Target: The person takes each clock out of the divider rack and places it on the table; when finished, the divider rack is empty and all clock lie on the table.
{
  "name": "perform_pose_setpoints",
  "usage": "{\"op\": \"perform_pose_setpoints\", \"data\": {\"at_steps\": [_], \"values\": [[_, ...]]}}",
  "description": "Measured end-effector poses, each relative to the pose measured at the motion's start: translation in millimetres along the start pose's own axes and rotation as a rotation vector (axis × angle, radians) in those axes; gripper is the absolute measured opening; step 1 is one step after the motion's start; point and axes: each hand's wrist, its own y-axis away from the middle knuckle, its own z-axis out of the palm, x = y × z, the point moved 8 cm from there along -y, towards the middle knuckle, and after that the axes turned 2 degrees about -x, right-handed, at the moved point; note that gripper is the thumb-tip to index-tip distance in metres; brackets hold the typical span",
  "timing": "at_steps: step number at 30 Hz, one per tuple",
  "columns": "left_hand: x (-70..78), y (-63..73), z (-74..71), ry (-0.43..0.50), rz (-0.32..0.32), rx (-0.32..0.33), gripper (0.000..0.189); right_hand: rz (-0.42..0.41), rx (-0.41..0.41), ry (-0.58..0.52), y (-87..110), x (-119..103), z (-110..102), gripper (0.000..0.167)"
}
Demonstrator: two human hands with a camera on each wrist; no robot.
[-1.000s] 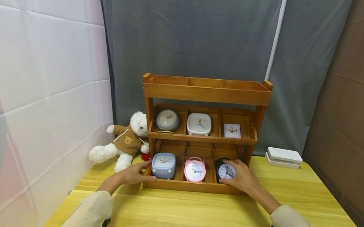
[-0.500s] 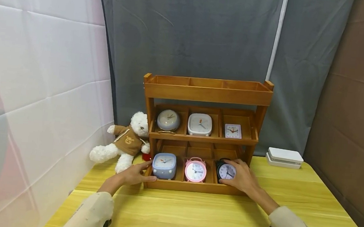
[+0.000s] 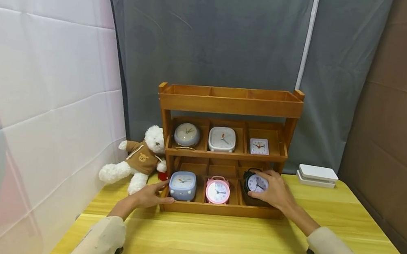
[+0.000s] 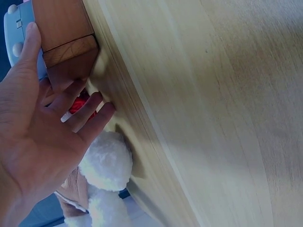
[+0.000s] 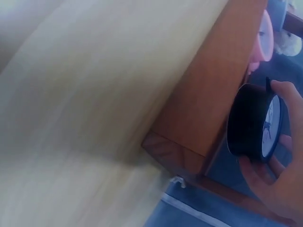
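Pinched by the thumb and fingers of the right hand, a round black alarm clock is at the four o'clock of the three-tier wooden rack, at its lower right compartment; whether its base touches wood cannot be told. At the rack's eight o'clock, the left hand rests on the corner, fingers loosely extended, with a blue alarm clock at its two o'clock. A pink alarm clock stands near the black one's nine.
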Motion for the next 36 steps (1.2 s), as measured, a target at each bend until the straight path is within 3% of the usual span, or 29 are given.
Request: {"op": "perform_pose_setpoints", "data": {"at_steps": [14, 27, 36], "values": [[-0.1, 1.0, 0.5, 0.049, 0.002, -0.005, 0.091, -0.047, -0.046, 0.020, 20.2, -0.1, -34.2, 0.077], [0.3, -0.3, 0.9, 0.041, 0.005, -0.003, 0.091, -0.004, -0.010, 0.000, 50.5, 41.9, -71.8, 0.077], [0.4, -0.1, 1.7, 0.051, -0.003, -0.008, 0.092, 0.014, -0.012, 0.040, 57.3, 79.0, -79.4, 0.078]]}}
